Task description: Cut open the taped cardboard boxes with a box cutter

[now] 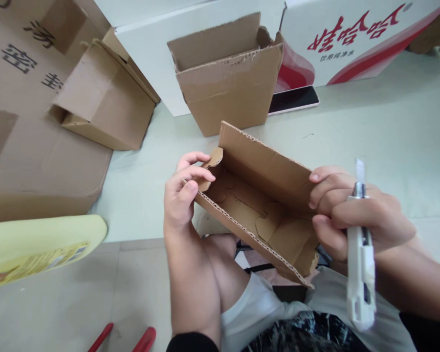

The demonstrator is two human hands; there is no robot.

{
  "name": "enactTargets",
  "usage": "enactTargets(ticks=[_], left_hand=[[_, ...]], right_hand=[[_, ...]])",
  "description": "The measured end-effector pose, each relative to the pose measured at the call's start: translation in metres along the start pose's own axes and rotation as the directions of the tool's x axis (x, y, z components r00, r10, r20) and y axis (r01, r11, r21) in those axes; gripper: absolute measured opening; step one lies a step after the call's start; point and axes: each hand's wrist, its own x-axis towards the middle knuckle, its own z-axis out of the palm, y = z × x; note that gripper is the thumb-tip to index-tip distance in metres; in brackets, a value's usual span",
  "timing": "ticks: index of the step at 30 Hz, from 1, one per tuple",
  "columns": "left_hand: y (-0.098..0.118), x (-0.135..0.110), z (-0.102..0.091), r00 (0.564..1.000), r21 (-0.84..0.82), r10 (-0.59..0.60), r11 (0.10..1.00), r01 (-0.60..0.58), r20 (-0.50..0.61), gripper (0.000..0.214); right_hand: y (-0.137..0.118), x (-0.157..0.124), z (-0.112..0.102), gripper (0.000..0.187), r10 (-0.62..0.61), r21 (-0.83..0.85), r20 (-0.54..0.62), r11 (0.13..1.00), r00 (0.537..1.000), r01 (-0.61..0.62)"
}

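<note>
A small open cardboard box (258, 195) is held over my lap, its inside facing me. My left hand (183, 195) pinches the box's left end flap between thumb and fingers. My right hand (355, 215) grips the box's right end with its fingertips. The same hand also clasps a white utility knife (361, 259), blade extended upward.
Another open cardboard box (231, 78) stands behind, with a folded one (106, 102) to its left on flattened cardboard (29, 146). A white carton with red print (352, 39) and a dark phone (293, 99) lie at the back right. Yellow packaging (36, 249) and red handles (124, 340) lie at the lower left.
</note>
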Motion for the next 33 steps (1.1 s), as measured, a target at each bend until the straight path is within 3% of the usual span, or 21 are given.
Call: enactTargets(ticks=[12,19,33], left_hand=[[-0.001,0.0,0.001,1.0,0.002,0.009,1.0,-0.009,-0.011,0.047],[-0.004,0.0,0.001,0.999,-0.014,-0.018,1.0,0.017,-0.035,0.048],[-0.004,0.0,0.002,0.999,-0.07,-0.026,0.997,0.023,-0.048,0.041]], right_hand=[[0.002,-0.002,0.0,0.033,0.01,0.022,-0.003,1.0,1.0,-0.01],[0.006,0.006,-0.013,0.036,-0.008,0.032,0.161,0.999,0.987,0.003],[0.004,0.0,-0.002,0.035,0.023,0.036,0.033,0.999,0.999,-0.024]])
